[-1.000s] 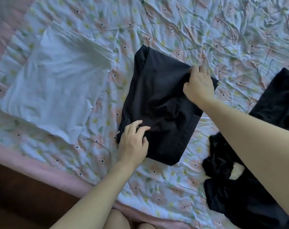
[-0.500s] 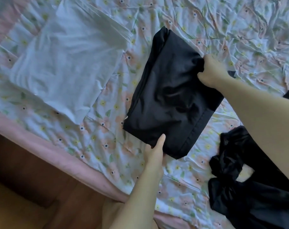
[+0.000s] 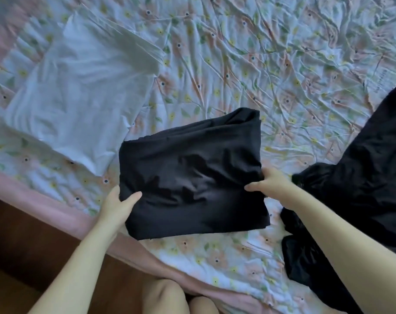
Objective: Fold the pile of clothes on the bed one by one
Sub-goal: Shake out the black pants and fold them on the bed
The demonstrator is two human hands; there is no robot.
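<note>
A folded black garment is held up over the near part of the bed. My left hand grips its lower left edge, thumb on top and fingers hidden under the cloth. My right hand grips its right edge in the same way. A folded white garment lies flat on the bed to the upper left. A heap of unfolded black clothes lies at the right, partly behind my right forearm.
The bed is covered by a wrinkled floral sheet with a pink border along the near edge. Brown wooden floor shows at the lower left. My knees touch the bed's edge.
The black garment was lying flat under both hands. Both hands have taken hold of its sides, lifted it and turned it toward me.
</note>
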